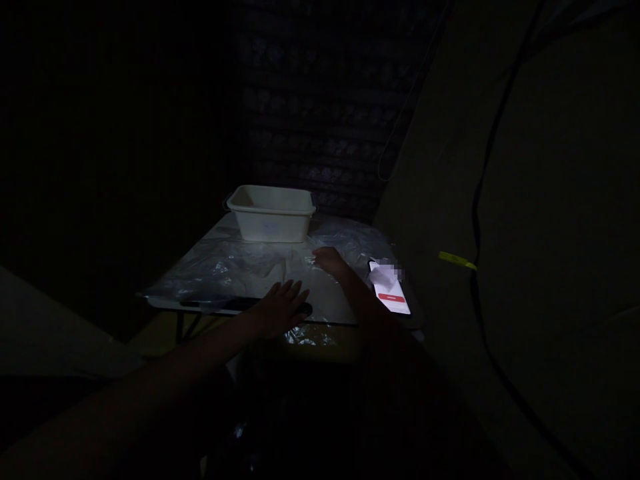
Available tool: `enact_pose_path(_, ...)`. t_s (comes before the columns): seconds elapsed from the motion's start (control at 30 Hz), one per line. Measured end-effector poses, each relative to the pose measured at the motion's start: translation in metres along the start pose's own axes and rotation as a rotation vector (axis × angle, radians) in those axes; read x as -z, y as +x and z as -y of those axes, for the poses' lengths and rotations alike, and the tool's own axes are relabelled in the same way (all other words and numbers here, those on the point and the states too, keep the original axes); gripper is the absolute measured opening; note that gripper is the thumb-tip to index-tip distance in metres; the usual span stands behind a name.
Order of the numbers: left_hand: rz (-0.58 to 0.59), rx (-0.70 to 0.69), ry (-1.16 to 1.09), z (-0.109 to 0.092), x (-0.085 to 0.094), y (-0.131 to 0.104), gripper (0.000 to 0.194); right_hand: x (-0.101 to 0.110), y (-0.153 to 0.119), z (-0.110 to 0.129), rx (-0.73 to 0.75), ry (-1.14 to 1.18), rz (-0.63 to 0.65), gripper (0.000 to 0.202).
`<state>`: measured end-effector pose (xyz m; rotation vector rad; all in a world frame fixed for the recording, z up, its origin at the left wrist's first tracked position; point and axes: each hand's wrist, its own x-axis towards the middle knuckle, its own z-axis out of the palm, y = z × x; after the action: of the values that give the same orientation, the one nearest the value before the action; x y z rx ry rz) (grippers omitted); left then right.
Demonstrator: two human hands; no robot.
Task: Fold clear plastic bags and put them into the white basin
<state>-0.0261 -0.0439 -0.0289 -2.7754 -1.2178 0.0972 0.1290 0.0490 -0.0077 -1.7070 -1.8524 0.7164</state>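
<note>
In dim light, a clear plastic sheet (215,270) lies rumpled over a small white table (330,300). My left hand (280,310) rests at the table's front edge, palm down with fingers spread. Beneath it runs a long dark strip-like object (230,304), whose kind I cannot make out. Farther forward, my right hand (330,259) has its fingers closed at a gathered fold of the plastic. A white rectangular tub (273,227) with side handles stands behind both hands.
A phone (393,293) with a lit screen lies at the table's right edge. On the right, a black cable (475,220) with a yellow tag (456,259) runs down pale fabric. A dark patterned surface (320,147) rises behind the table.
</note>
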Motion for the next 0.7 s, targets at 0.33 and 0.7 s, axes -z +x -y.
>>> enact_pose_path(0.33, -0.028, -0.002, -0.012, 0.003, -0.003, 0.001, 0.054, 0.025, 0.002, -0.01, 0.112, 0.179, -0.28, 0.044)
enact_pose_path(0.7, -0.063, 0.048, 0.002, -0.002, -0.005, 0.005, 0.049, -0.003, -0.043, -0.029, 0.531, -0.623, 0.04, 0.04)
